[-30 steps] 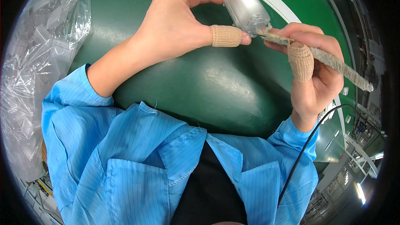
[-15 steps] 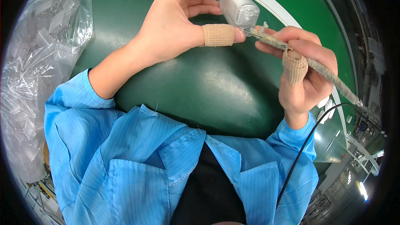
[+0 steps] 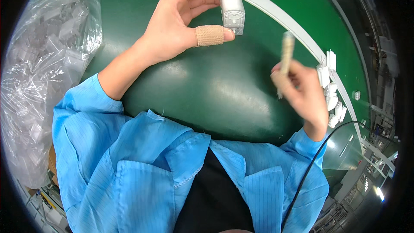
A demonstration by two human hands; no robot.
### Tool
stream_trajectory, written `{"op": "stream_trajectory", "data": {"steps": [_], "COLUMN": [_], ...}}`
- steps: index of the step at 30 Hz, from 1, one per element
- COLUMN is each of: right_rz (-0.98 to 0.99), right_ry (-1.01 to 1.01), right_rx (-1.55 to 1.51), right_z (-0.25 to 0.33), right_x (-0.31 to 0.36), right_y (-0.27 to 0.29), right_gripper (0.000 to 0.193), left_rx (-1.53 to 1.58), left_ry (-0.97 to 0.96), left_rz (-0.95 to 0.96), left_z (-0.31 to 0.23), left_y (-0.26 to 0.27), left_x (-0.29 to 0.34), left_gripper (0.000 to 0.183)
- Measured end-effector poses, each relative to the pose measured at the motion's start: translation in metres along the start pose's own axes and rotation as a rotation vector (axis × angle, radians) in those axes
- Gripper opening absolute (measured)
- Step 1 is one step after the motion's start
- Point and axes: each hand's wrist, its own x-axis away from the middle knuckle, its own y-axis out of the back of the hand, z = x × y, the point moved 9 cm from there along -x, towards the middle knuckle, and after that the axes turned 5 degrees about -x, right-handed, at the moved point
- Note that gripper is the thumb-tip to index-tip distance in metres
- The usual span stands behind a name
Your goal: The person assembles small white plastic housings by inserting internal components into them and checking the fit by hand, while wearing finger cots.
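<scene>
Between its thumb and fingers my left hand (image 3: 172,28) grips a small white plastic housing (image 3: 232,6), raised above the green table at the upper middle. A moulded, partly clear end of the housing points toward me. A tan knitted sleeve covers the left thumb. To the right, my right hand (image 3: 304,90) is closed round a slim tool wrapped in pale, worn tape (image 3: 286,54). The tool stands nearly upright, apart from the housing. Motion blurs this hand and the tool, so the tool's kind cannot be made out.
A large clear plastic bag (image 3: 47,73) full of pale plastic parts lies along the left. Several white plastic pieces (image 3: 331,90) rest by the white edge strip (image 3: 297,28) at the right. A black cable (image 3: 308,164) runs past my right sleeve.
The tool has come away from the housing's end, and my right hand has moved down, swinging the tool from slanted to upright. My left hand has shifted slightly left and up with the housing.
</scene>
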Motion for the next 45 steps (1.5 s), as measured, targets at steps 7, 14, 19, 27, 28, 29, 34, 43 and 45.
{"op": "stream_trajectory", "data": {"steps": [7,14,19,27,28,29,34,43,45], "right_rz": [-0.111,0.176,-0.125,-0.199,-0.175,-0.171,-0.135,-0.127,-0.123], "right_ry": [0.153,0.346,0.353,0.553,0.497,0.500,0.547,0.577,0.542], "right_rx": [-0.170,-0.918,-0.831,-0.638,-0.719,-0.713,-0.514,-0.381,-0.382], "right_z": [0.008,0.038,0.017,0.037,0.037,0.038,0.050,0.051,0.049], "right_x": [-0.007,-0.059,-0.062,-0.061,-0.062,-0.062,-0.057,-0.051,-0.053], "right_y": [0.016,-0.006,0.004,0.002,0.000,0.000,0.000,0.001,0.002], "right_gripper": [0.044,0.059,0.043,0.048,0.044,0.044,0.032,0.036,0.036], "left_rx": [-0.075,-0.155,-0.087,-0.542,-0.594,-0.594,-0.878,-0.934,-0.919], "left_ry": [0.226,0.152,0.287,0.560,0.508,0.504,0.211,0.115,0.122], "left_rz": [-0.008,0.151,-0.029,-0.039,-0.053,-0.061,-0.070,-0.102,-0.097], "left_z": [-0.030,-0.019,-0.011,0.005,0.001,0.000,-0.024,-0.032,-0.031], "left_y": [-0.036,-0.046,-0.032,-0.017,-0.016,-0.016,-0.023,-0.029,-0.029], "left_x": [0.008,0.018,0.020,0.030,0.027,0.029,0.022,0.025,0.025], "left_gripper": [0.083,0.084,0.086,0.039,0.034,0.034,0.029,0.029,0.029]}}
